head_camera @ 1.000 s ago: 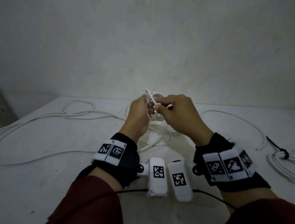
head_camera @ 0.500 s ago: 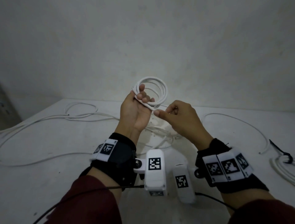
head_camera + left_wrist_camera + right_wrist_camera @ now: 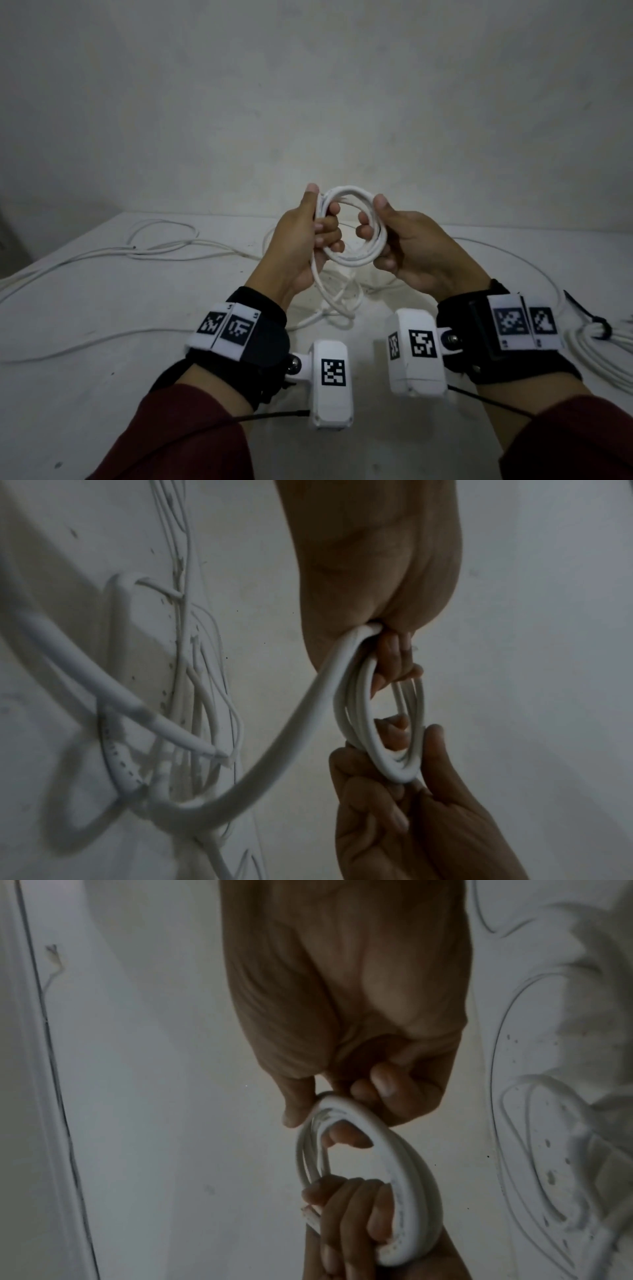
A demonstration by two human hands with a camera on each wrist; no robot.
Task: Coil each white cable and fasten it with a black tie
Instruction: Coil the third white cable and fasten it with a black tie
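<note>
A small coil of white cable (image 3: 352,255) with several turns is held upright above the table between both hands. My left hand (image 3: 317,228) grips its left side, thumb up and fingers curled through the ring (image 3: 359,696). My right hand (image 3: 375,236) grips the right side, thumb on top and fingers curled inside (image 3: 407,1177). The cable's loose tail (image 3: 337,298) hangs from my left palm down onto the table (image 3: 298,734). A black tie (image 3: 587,313) lies at the far right, around another white coil (image 3: 603,353).
Loose white cables (image 3: 161,241) trail in loops over the white table (image 3: 85,394), left and behind the hands. Another long cable (image 3: 534,267) curves along the right side. A plain wall stands just behind the table.
The right hand, which had been away from the coil, has taken hold of its right side. The coil has turned to face me and sits lower, spread between both hands.
</note>
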